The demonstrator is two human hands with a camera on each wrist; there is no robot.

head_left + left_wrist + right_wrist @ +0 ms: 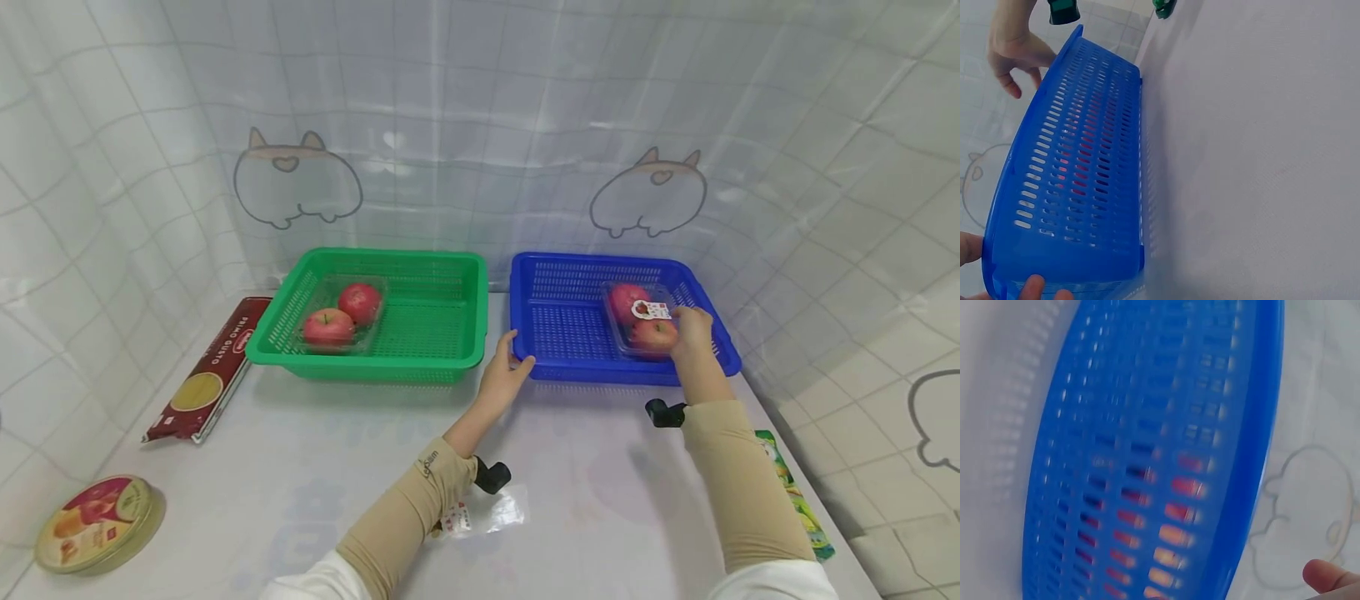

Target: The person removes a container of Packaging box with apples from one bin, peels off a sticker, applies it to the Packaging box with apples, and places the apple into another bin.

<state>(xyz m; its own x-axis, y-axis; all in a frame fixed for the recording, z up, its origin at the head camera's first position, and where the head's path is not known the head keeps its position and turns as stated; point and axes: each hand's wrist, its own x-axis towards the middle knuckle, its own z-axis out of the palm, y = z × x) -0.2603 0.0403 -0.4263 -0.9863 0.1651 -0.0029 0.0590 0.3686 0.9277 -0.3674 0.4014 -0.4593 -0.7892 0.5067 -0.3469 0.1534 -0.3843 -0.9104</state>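
A blue plastic basket (562,371) stands at the right of the table. My left hand (504,382) grips its near left corner, thumb at the front and fingers along the side. In the left wrist view the left fingertips (1033,287) touch the blue wall. A clear pack of red apples (654,335) with a white label sits in the basket's right part. At the pack's right edge is my right hand (692,333), over the basket; its fingertips are partly hidden. The left wrist view shows the right thumb (1010,84) apart from the rim.
A green basket (390,367) with another apple pack (330,327) stands at left. Beside it lie a dark red packet (213,367) and a round tub (97,525). A green packet (795,492) is behind the right forearm, a clear wrapper (502,510) by the left.
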